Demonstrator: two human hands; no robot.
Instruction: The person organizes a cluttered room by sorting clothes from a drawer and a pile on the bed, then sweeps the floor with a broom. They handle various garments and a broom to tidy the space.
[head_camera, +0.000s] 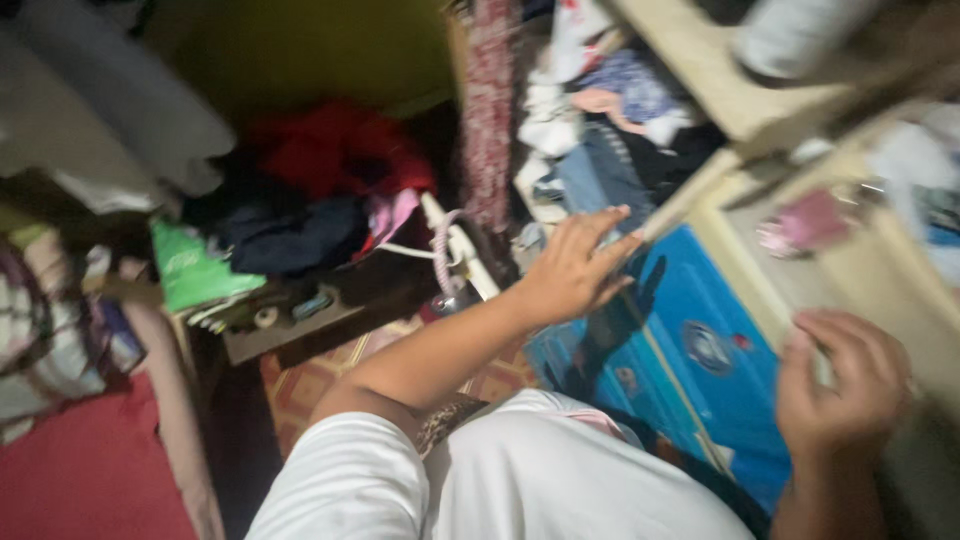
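Cluttered shelves of clothes surround a blue panel. Left hand reaches with fingers spread, empty, touching the shelf edge above the panel. Right hand curls on something blurred; I cannot tell what. Piled garments might tumble if nudged.

Open gap over blue box between hands, clothes pile crowding shelf ahead, wooden frame at right

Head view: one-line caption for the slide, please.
Left hand reaches flat toward a blue panel below cluttered shelves; right hand curls around something blurred.
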